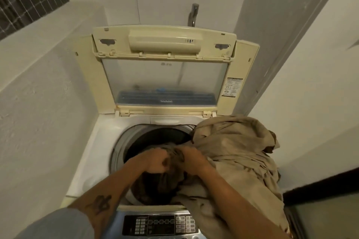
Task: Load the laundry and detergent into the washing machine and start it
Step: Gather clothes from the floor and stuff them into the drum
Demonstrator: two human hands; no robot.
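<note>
A large beige cloth, crumpled and creased (233, 153), lies heaped over the right rim of the white top-loading washing machine (91, 153), one end drawn down into the round dark drum opening (147, 141) and the other trailing over the machine's front right corner, where it runs out of the frame; how much of it is already inside cannot be told, since the drum is deep in shadow and both hands cover the middle of it; a darker fabric shows below the hands, though whether it is a separate piece or a shaded fold is unclear. The left hand (155, 161) is curled into a tight fist over the opening, gripping bunched cloth; the right hand (191, 158) is just beside it, fingers closed down on the same gathered fabric; the fingertips themselves are buried in the folds. The left forearm bears a dark tattoo (101, 203); a grey sleeve (56, 223) is cut off at the lower left. The cream plastic lid with its clear window (165, 81) stands upright behind the drum; the dark control panel with pale buttons (161, 225) sits at the front edge, its right end hidden beneath the cloth and its markings too small to read; a metal tap (193, 13) juts from the white wall above.
</note>
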